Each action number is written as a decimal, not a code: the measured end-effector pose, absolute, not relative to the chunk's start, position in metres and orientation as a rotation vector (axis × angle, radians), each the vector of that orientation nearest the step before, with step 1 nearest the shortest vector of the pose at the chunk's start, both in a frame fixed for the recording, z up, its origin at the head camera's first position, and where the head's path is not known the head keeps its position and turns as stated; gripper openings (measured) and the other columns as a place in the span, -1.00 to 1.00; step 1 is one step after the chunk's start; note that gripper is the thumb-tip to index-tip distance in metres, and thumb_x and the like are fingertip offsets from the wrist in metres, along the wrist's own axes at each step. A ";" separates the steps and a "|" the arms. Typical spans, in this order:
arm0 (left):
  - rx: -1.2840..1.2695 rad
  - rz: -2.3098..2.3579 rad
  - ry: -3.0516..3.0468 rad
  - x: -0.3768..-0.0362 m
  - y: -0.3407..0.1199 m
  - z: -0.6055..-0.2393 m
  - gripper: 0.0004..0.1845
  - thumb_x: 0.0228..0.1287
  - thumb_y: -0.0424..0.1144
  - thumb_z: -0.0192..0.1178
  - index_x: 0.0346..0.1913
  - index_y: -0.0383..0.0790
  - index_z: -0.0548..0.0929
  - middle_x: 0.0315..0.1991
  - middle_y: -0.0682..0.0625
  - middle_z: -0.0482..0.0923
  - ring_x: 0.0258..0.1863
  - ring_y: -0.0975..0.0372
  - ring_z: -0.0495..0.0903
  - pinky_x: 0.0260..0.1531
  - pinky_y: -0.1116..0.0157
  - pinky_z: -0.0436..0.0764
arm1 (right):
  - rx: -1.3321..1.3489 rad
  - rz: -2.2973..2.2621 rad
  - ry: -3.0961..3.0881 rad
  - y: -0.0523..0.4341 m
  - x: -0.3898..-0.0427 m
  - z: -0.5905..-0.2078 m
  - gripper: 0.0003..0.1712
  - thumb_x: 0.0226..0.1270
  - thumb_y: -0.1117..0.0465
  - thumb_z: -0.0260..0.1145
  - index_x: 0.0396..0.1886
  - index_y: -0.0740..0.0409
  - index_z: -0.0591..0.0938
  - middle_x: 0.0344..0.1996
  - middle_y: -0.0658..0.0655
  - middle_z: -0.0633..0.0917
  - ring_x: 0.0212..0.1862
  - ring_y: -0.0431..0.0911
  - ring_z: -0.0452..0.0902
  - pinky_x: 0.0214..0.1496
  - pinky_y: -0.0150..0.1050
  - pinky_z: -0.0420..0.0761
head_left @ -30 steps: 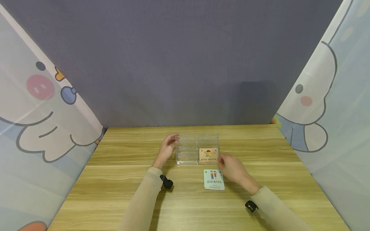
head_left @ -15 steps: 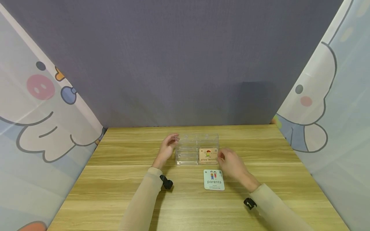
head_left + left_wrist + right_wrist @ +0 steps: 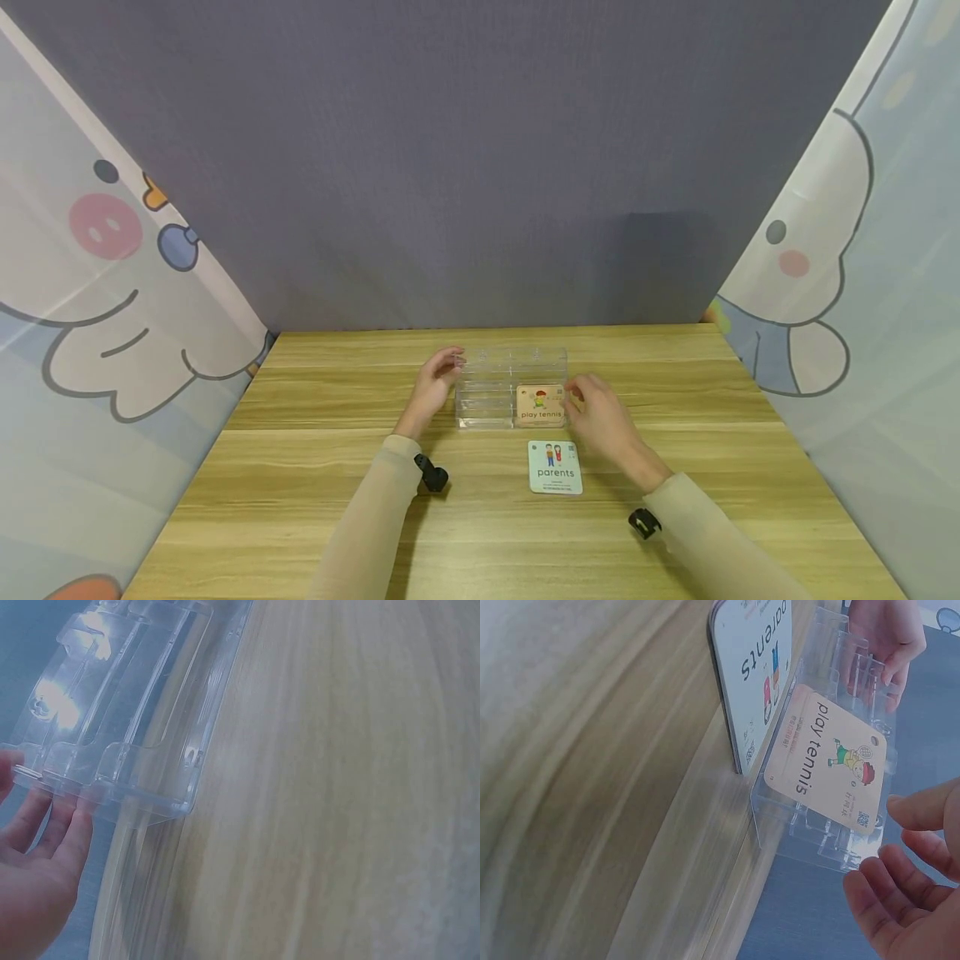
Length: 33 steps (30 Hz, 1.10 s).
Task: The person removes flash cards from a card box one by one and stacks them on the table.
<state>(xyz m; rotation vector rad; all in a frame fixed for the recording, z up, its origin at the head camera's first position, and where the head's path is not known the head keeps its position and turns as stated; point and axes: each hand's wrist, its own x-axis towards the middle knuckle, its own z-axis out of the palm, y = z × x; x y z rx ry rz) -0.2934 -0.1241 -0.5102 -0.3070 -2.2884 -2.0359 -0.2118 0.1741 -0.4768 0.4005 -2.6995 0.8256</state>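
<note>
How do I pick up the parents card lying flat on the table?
The parents card lies flat, face up, in front of the clear holder. Probably best to pinch its near edge, coming from your side, where the table is bare and nothing blocks your grip.

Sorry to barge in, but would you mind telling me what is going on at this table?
A person is working with a clear acrylic card holder on a wooden table. The left hand touches the holder's left end with straight fingers. The right hand hovers open at its right end, beside the "play tennis" card standing in it. A stack of cards topped "parents" lies in front.
</note>
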 end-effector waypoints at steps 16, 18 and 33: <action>-0.303 -2.019 -2.297 -0.294 -0.124 -0.511 -0.64 0.48 -0.51 0.09 0.26 -0.27 0.57 0.09 -0.25 0.59 0.16 -0.06 0.54 0.21 0.03 0.51 | 0.407 0.801 -2.699 0.175 -0.220 -0.479 -0.67 0.28 0.32 0.47 0.00 0.30 0.65 -0.15 0.22 0.65 -0.13 0.06 0.60 -0.18 -0.08 0.67; -0.315 -2.016 -2.290 -0.294 -0.124 -0.511 -0.64 0.48 -0.52 0.09 0.26 -0.29 0.56 0.09 -0.27 0.59 0.16 -0.09 0.53 0.21 0.02 0.51 | 0.401 0.803 -2.701 0.174 -0.221 -0.480 -0.67 0.28 0.32 0.47 0.01 0.30 0.65 -0.14 0.21 0.65 -0.11 0.06 0.60 -0.15 -0.07 0.67; -0.307 -2.019 -2.299 -0.295 -0.125 -0.512 -0.64 0.48 -0.50 0.09 0.26 -0.26 0.58 0.08 -0.24 0.60 0.16 -0.04 0.54 0.21 0.00 0.49 | 0.421 0.793 -2.691 0.172 -0.224 -0.481 -0.65 0.27 0.32 0.48 0.02 0.32 0.65 -0.15 0.21 0.65 -0.11 0.05 0.61 -0.15 -0.09 0.68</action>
